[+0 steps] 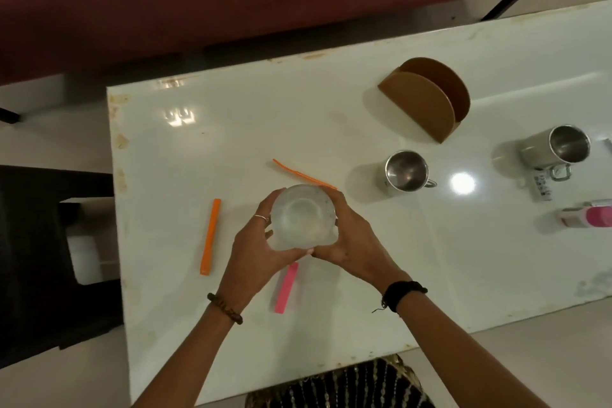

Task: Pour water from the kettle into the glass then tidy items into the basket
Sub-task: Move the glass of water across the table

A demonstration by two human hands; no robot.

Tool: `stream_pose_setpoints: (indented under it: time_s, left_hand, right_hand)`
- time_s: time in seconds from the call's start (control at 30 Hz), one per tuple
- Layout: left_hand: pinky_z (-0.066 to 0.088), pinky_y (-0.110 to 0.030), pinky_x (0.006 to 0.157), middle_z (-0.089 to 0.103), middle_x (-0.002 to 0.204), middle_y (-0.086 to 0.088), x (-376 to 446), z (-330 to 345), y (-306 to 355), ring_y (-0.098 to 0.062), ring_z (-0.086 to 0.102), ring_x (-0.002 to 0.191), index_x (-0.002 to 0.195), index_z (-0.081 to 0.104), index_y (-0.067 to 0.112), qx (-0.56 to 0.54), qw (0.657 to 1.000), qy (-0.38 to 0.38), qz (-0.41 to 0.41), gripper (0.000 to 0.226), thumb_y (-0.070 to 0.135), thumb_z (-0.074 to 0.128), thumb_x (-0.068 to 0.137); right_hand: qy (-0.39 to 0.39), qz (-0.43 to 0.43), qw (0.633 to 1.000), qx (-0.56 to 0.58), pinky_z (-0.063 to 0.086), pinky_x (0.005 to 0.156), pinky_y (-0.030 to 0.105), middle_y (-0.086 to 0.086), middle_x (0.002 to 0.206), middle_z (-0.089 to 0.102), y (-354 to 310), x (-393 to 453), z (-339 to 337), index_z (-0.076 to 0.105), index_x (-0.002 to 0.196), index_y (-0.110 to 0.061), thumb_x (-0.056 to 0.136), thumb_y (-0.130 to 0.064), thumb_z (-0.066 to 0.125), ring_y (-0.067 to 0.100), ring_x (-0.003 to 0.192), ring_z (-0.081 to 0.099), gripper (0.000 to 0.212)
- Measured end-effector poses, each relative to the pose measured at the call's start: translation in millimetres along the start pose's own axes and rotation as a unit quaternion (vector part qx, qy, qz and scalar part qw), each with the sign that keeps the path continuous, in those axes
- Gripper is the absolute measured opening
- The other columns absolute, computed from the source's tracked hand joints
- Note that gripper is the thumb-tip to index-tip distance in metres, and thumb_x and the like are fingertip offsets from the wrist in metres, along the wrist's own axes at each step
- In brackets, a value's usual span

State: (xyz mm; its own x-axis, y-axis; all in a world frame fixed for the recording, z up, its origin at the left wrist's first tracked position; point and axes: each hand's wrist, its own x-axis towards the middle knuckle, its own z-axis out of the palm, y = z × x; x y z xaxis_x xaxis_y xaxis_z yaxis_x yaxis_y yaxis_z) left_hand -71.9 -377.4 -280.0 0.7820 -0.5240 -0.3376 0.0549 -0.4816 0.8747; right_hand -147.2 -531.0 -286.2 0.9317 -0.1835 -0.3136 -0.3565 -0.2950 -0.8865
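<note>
A clear glass (pixel 299 217) stands near the middle of the white table (pixel 331 129), seen from above, with what looks like water inside. My left hand (pixel 256 250) wraps its left side and my right hand (pixel 351 242) wraps its right side; the thumbs meet at the near rim. A brown half-round holder (pixel 420 106) stands at the back right. Two steel mugs sit to the right: a small one (pixel 406 170) and a larger one (pixel 559 149). No kettle is in view.
An orange stick (pixel 210 237) lies left of the glass, a pink stick (pixel 286 288) under my left wrist, and a thin orange strip (pixel 303 174) behind the glass. A pink-and-white item (pixel 586 219) and a small white remote (pixel 543 187) lie at the right edge. A dark chair (pixel 39 258) stands on the left.
</note>
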Motion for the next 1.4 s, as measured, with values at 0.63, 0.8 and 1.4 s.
stream_pose_setpoints:
  time_s: [0.63, 0.8, 1.4]
  left_hand:
    - [0.046, -0.006, 0.083, 0.046, 0.114, 0.047, 76, 157, 205, 0.017, 0.047, 0.109, 0.118, 0.031, 0.062, 0.03, 0.989, -0.011, 0.145, 0.079, 0.058, 0.075, 0.053]
    - [0.037, 0.005, 0.083, 0.04, 0.113, 0.046, 129, 221, 231, 0.022, 0.044, 0.106, 0.119, 0.025, 0.062, 0.032, 0.99, -0.013, 0.139, 0.081, 0.055, 0.077, 0.057]
    - [0.04, -0.023, 0.093, 0.05, 0.124, 0.002, 247, 310, 217, -0.012, 0.049, 0.112, 0.132, 0.035, 0.021, 0.13, 0.99, 0.018, 0.055, 0.082, 0.033, 0.081, 0.065]
  right_hand:
    - [0.061, -0.071, 0.984, -0.149, 0.058, 0.07, 0.03, -0.04, 0.113, 0.042, -15, -25, -285, 0.023, 0.133, -0.041, 0.063, -0.049, 0.073, 0.01, 0.089, 0.062, 0.087]
    - [0.046, -0.06, 0.985, -0.154, 0.047, 0.069, 0.011, -0.025, 0.112, 0.046, 18, -1, -357, 0.022, 0.131, -0.038, 0.066, -0.045, 0.075, 0.005, 0.087, 0.057, 0.085]
    - [0.01, -0.029, 0.999, -0.034, 0.04, 0.075, -0.004, -0.008, 0.12, 0.047, 127, 87, -412, 0.026, 0.133, -0.025, 0.068, -0.016, 0.08, 0.013, 0.104, 0.051, 0.085]
